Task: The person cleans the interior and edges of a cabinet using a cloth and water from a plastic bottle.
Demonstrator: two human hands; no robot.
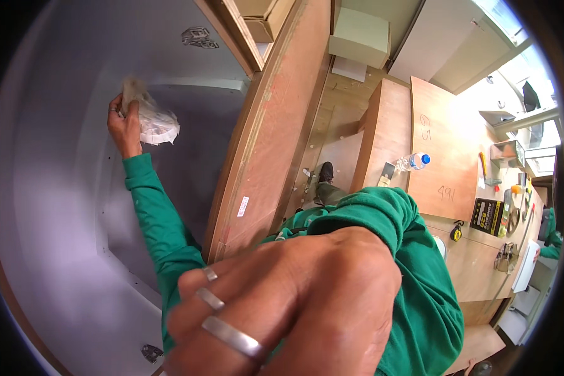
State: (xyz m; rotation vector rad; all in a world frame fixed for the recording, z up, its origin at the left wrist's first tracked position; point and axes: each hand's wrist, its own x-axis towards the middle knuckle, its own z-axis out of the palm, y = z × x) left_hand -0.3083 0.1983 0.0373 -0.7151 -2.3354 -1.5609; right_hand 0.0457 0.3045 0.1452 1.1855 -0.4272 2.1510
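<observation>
White cabinet panel [56, 188] (wiped with rag [153, 122]).

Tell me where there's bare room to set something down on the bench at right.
The plywood board is mostly bare between the water bottle and the tools. The bench's far edge is crowded: box, tape measure, hand tools. Left hand holds a rag inside the cabinet.

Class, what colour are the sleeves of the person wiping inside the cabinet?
Green, seen in the head view on the left sleeve.
</observation>
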